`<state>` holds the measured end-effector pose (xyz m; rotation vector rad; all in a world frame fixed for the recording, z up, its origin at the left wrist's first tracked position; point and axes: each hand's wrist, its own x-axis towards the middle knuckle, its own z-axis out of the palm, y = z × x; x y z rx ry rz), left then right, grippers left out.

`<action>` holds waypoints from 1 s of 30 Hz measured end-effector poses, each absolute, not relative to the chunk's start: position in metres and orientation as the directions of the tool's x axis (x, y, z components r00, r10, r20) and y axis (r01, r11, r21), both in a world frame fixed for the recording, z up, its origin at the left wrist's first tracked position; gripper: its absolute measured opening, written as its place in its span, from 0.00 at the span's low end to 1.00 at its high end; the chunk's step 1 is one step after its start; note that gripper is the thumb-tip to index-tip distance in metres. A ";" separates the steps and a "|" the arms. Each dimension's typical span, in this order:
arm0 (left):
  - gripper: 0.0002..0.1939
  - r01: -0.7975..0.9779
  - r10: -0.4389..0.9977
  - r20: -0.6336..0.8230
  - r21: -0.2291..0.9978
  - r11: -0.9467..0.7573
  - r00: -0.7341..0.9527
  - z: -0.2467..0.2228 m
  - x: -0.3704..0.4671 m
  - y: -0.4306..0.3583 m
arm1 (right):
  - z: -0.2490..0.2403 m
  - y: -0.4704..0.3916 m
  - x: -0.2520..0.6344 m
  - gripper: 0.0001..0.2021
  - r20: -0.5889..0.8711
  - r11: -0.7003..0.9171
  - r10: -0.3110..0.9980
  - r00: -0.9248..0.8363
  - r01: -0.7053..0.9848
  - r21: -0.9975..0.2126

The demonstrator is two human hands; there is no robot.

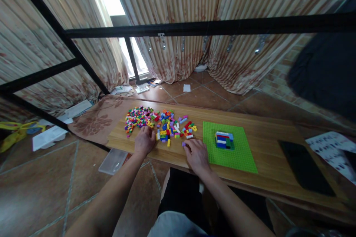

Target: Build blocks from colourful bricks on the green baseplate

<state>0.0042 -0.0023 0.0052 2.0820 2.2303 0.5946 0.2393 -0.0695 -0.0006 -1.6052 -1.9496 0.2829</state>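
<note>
Your right hand [198, 155] pinches 1 purple brick [184, 144], probably for fine control, near the plate [236, 161] which supports the model [222, 142], while your left hand [144, 140] curls beside the loose bricks [138, 117], its grip impossible to tell.

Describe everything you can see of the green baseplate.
The green baseplate is a thin, four-sided sheet, bright green and studded all over, plastic by its look. It lies flat on the wooden table, with no damage visible. A small build of blue, white, red and green bricks sits near its middle. The right hand is at its left edge; whether they touch is unclear.
</note>
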 end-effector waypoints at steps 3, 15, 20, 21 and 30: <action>0.11 0.954 0.970 0.223 0.300 0.026 -0.097 0.005 0.004 -0.002 | 0.003 -0.063 0.245 0.10 0.338 0.236 0.939 -0.060 0.828 -0.509; 0.11 0.971 0.966 0.245 0.238 0.029 -0.089 0.005 0.004 -0.001 | 0.005 -0.040 0.250 0.07 0.313 0.107 0.949 0.025 0.911 -0.397; 0.12 0.974 0.966 0.242 0.223 0.031 -0.087 0.005 0.003 -0.001 | 0.005 -0.043 0.252 0.06 0.291 0.124 0.957 -0.004 0.910 -0.396; 0.12 0.974 0.966 0.243 0.225 0.028 -0.084 0.005 0.003 -0.001 | 0.004 -0.044 0.254 0.07 0.286 0.135 0.958 -0.017 0.907 -0.398; 0.11 0.973 0.963 0.258 0.230 0.016 -0.077 0.006 0.004 -0.001 | 0.004 -0.053 0.257 0.07 0.286 0.187 0.956 -0.066 0.887 -0.421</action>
